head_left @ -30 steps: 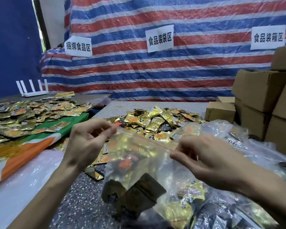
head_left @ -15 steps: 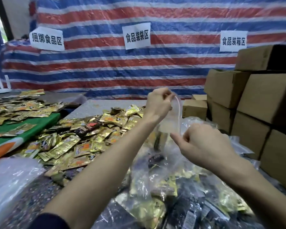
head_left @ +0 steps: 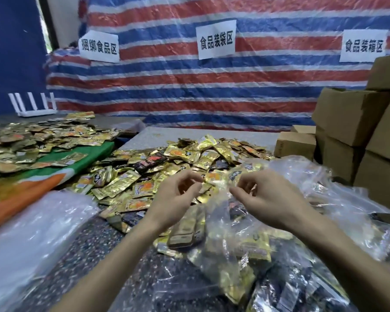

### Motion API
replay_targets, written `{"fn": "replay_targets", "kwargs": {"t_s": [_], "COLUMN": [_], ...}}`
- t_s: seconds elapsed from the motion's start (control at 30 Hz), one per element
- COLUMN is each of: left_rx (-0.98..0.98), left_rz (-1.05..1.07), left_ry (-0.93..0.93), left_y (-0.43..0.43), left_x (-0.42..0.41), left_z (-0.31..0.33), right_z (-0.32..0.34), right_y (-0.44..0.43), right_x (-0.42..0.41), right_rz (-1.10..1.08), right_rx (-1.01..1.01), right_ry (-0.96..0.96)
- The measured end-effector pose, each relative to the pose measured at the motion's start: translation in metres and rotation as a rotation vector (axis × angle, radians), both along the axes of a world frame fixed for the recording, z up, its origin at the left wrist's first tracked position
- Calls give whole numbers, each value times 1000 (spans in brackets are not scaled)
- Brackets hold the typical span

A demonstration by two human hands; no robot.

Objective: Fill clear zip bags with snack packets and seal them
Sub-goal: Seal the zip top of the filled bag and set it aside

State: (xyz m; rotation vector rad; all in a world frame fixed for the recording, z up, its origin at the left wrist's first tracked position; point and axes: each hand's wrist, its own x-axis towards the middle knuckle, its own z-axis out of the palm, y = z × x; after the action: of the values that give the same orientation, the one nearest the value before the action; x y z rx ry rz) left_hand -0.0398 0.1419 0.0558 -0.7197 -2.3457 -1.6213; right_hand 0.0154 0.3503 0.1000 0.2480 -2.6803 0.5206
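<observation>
A clear zip bag (head_left: 236,239) stuffed with gold and dark snack packets lies on a heap of filled bags (head_left: 302,284) at the lower right. Just above its top edge hover my left hand (head_left: 178,197) and my right hand (head_left: 266,197), close together. On each hand the fingers are loosely curled, with thumb and forefinger a little apart and nothing plainly held between them. A big pile of loose snack packets (head_left: 167,167) covers the table behind my hands.
Cardboard boxes (head_left: 356,131) are stacked at the right. Another spread of packets (head_left: 32,140) lies at the left on a green and orange cloth (head_left: 38,183). Clear plastic sheeting (head_left: 27,239) covers the near left. A striped tarp with paper signs hangs behind.
The bag was stretched between both hands, then turned end-on with my left hand raised. Now both hands have come down close together and the bag rests on the heap.
</observation>
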Motion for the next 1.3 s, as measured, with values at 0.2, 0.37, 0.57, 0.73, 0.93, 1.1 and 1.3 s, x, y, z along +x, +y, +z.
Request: {"fn": "replay_targets", "kwargs": {"t_s": [0.2, 0.37, 0.57, 0.73, 0.93, 1.1, 1.3], "left_rx": [-103, -840, -925, -685, -554, -306, -194], "left_rz": [331, 881, 1005, 1021, 891, 501, -166], "left_ry": [1, -126, -348, -374, -224, 12, -91], "left_y": [-123, -220, -249, -247, -241, -184, -143], "left_x": [26, 26, 40, 38, 36, 60, 84], "left_z": [-36, -61, -82, -72, -46, -10, 24], "right_z": [-18, -22, -15, -10, -9, -8, 6], "right_y": [-47, -69, -79, -79, -73, -75, -70], "right_x": [-9, -6, 2, 8, 12, 10, 16], "right_rz": [216, 294, 318, 341, 357, 449, 528], "right_rx": [-101, -83, -71, -59, -74, -230, -194], "right_ry": [13, -32, -73, -88, -113, -53, -179]}}
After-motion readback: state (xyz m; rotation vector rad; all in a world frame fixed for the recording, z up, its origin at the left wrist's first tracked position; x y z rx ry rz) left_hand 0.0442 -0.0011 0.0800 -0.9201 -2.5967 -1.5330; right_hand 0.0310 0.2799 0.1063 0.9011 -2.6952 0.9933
